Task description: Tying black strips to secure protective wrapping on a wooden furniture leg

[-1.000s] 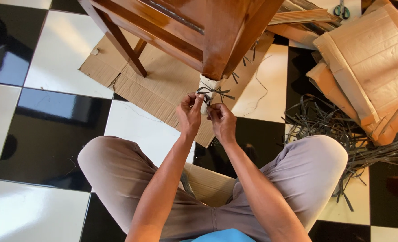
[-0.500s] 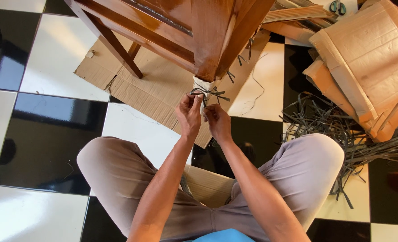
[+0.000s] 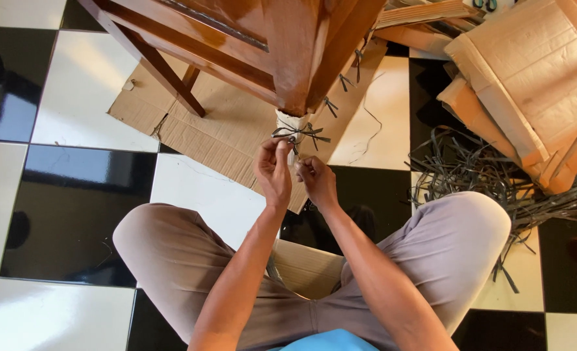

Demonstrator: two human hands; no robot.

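A glossy brown wooden furniture leg (image 3: 295, 58) stands on a flat sheet of cardboard (image 3: 230, 123). Its foot is wrapped in a pale cardboard sleeve (image 3: 288, 121), bound by a dark plastic strap (image 3: 301, 133) knotted with loose ends sticking out. My left hand (image 3: 272, 170) and my right hand (image 3: 317, 182) are close together just below the sleeve. Each pinches a thin end of the strap between thumb and fingers.
A heap of loose dark straps (image 3: 483, 175) lies on the black and white tiled floor (image 3: 74, 175) at the right. Folded cardboard pieces (image 3: 529, 78) are stacked at the upper right, with scissors (image 3: 485, 4) at the top edge. Another furniture leg (image 3: 165, 78) slants at left.
Both hands have dropped slightly below the wrapped foot and drawn closer together, still pinching the strap. The view has shifted a little.
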